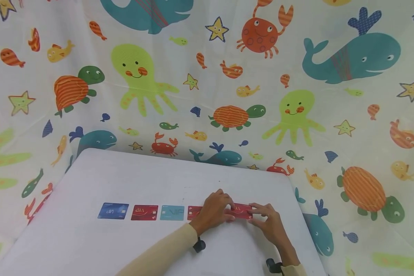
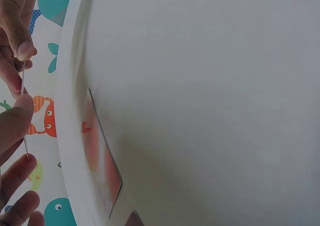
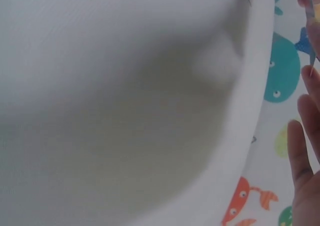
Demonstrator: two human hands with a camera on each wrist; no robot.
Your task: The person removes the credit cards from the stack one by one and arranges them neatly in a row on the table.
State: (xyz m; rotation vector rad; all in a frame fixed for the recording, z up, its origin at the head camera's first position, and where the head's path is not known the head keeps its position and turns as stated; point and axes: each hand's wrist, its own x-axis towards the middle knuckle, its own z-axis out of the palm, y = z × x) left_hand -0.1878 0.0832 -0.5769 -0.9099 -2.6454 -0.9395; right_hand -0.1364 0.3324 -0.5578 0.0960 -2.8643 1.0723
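Note:
A red VIP card (image 1: 240, 211) is held at its two ends above the white table by both hands. My left hand (image 1: 213, 210) pinches its left end between thumb and fingers. On the other end, my right hand (image 1: 270, 223) grips it by thumb and fingertips. In the left wrist view this card shows edge-on as a thin line (image 2: 23, 76) between the two hands. Another red card (image 1: 194, 212) lies on the table, partly covered by the left hand. Leftward in the same row are a light blue VIP card (image 1: 172, 212), a red VIP card (image 1: 144, 212) and a dark blue VIP card (image 1: 113, 211).
The white table (image 1: 89, 249) has rounded far corners. Behind and beside it hangs a curtain (image 1: 207, 92) printed with sea animals. A small black camera is strapped to each wrist, and both forearms have beige sleeves (image 1: 162, 253).

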